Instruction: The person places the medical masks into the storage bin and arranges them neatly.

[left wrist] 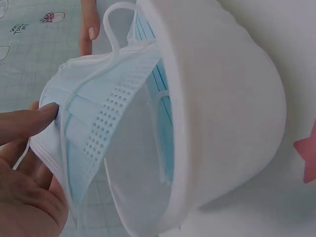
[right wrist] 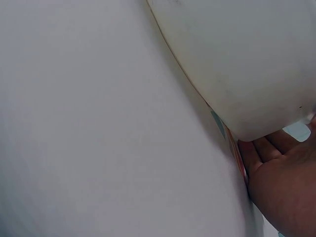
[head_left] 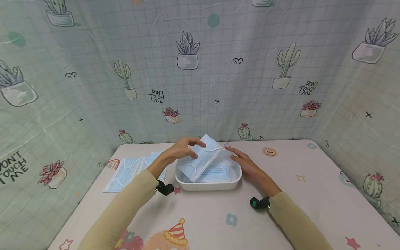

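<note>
A blue pleated face mask (head_left: 206,152) is pinched between the thumb and fingers of my left hand (head_left: 182,150). It slants down over the white oval container (head_left: 207,186), with its lower end inside the rim. In the left wrist view the ear loop and embossed edge of this mask (left wrist: 94,108) show clearly. Another blue mask (head_left: 218,173) lies in the container. My right hand (head_left: 248,165) rests against the container's right end, fingers extended along the outside wall; part of them is hidden behind it in the right wrist view.
More blue masks (head_left: 125,172) lie overlapping on the table left of the container, partly behind my left forearm. The patterned white tabletop (head_left: 206,215) ends at a printed cloth (head_left: 215,83) hanging behind and at both sides.
</note>
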`<state>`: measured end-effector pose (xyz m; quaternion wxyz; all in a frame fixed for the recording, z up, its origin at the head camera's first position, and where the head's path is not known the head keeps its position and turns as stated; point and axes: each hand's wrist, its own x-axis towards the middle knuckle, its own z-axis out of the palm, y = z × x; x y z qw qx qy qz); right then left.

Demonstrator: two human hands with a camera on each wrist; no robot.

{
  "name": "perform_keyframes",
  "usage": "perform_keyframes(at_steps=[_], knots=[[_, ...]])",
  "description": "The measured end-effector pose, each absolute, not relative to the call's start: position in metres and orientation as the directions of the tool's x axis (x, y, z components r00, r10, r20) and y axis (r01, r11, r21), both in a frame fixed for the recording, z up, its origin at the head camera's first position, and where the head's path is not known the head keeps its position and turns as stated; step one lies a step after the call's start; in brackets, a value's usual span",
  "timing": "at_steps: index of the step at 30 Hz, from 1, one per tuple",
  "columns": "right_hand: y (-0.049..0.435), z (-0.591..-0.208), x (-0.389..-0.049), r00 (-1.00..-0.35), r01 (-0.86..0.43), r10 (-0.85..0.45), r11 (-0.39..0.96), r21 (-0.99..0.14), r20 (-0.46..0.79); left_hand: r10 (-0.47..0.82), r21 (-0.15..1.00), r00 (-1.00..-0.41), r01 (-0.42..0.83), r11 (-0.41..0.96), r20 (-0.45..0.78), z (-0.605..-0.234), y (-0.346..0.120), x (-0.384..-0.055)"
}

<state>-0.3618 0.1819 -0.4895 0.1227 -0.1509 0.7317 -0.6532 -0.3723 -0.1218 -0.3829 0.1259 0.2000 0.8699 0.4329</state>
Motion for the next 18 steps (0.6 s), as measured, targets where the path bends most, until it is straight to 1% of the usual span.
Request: perform_keyframes(at_steps=[6,11,18], knots=[[0.182,-0.489,-0.362,-0.930,-0.059,-0.368,0.122,-0.991,0.010,0.590,0.769,-0.802,0.317,0.555,-0.094,-0.381,-0.112,-0.378],[0.182,-0.488,-0.361,-0.929,-0.051,-0.370,0.127,-0.991,0.000,0.660,0.742,-0.736,0.356,0.568,-0.152,-0.381,-0.103,-0.381],[0.180,-0.489,-0.362,-0.934,-0.033,-0.356,0.134,-0.990,-0.017,0.744,0.733,-0.602,0.360,0.577,-0.291,-0.382,-0.090,-0.385]])
